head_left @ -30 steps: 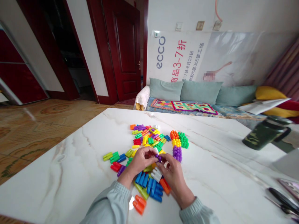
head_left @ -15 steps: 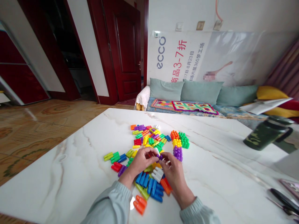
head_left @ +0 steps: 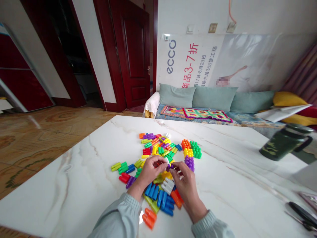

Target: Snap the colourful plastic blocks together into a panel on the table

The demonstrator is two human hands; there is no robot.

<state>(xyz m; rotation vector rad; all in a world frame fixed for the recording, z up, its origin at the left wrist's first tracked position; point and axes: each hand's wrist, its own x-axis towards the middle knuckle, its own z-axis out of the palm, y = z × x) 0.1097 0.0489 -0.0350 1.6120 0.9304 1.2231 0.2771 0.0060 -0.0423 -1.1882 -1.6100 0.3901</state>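
My left hand and my right hand meet over a loose pile of bullet-shaped plastic building blocks. Between their fingertips they pinch a small purple building block, mostly covered by the fingers. A bit of white block shows just behind it; whether it is held or lies in the pile I cannot tell. Below my hands lie a white block, blue blocks and an orange block. Beyond my right fingers, joined groups stand on end in purple, yellow, orange and green.
The white marble-patterned table carries more scattered blocks to the left. A dark green camouflage mug stands at the right, with black-handled scissors near the right edge. Behind the table is a sofa with cushions.
The view has shifted very slightly. Both hands stay together at the same spot, with the purple building block still between their fingertips.
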